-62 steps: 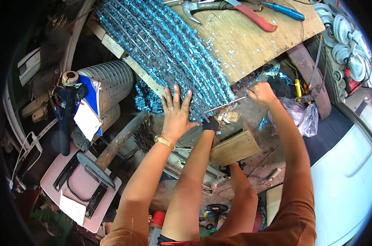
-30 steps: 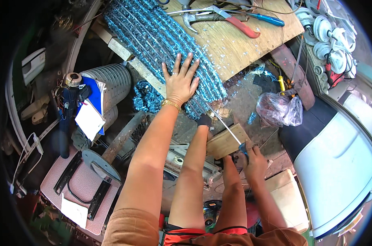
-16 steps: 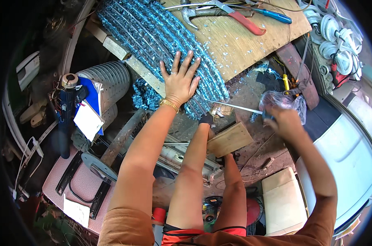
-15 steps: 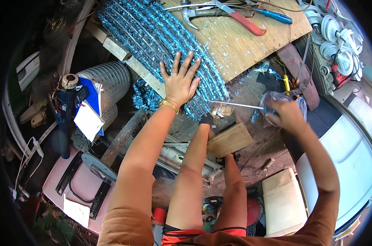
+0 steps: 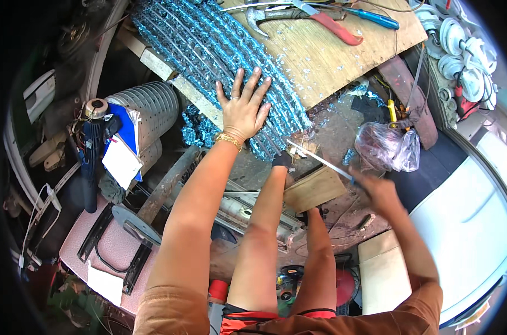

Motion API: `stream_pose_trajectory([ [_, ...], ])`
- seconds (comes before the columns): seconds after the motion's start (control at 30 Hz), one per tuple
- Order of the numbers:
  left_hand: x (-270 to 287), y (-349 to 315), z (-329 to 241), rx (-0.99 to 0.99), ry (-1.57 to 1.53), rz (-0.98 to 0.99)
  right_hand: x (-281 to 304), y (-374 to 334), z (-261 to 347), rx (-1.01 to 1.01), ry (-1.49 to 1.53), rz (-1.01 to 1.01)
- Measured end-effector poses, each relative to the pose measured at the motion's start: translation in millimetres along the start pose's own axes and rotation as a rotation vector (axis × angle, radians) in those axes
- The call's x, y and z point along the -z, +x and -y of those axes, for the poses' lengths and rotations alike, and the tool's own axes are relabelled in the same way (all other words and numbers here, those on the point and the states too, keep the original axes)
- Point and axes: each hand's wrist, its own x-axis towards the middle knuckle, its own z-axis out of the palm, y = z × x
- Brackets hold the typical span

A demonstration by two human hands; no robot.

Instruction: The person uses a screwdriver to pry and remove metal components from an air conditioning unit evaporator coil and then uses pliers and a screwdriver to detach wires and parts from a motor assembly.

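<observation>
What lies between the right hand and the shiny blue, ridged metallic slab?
In the head view, a slim silver metal rod held in the right hand spans the gap toward the slab; whether its tip touches is unclear.

The widest open stretch is the middle of the wooden board at upper right, where just small flakes lie; a hand could cross it above the plastic bag. Along the top edge, a hammer, a saw and a blue screwdriver stand in the way. The left hand lies flat across the lower end of the blue metal strips, blocking it. At centre right, the metal rod in the right hand bars the gap below the strips; below that, the small plank and legs crowd the way.
</observation>
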Motion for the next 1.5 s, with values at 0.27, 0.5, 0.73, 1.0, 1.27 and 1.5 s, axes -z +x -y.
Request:
stream_pose_trajectory([
  [0.27,-3,0,1,0.012,-0.006,-0.033,-52,-45,102,-0.308,0.209,-0.205],
  [0.5,-4,0,2,0.01,-0.013,-0.039,-59,-39,124,-0.386,0.148,-0.246],
  [0.73,-3,3,2,-0.003,0.016,-0.017,-66,6,100,-0.314,0.053,-0.215],
  [1.0,-2,1,0,-0.004,0.009,-0.027,-40,-48,99,-0.351,0.144,-0.19],
  [1.27,-2,1,1,-0.007,0.011,-0.029,-31,-34,105,-0.306,0.115,-0.237],
  [1.5,-2,0,0,-0.006,0.004,-0.024,-31,-35,107,-0.358,0.095,-0.202],
])
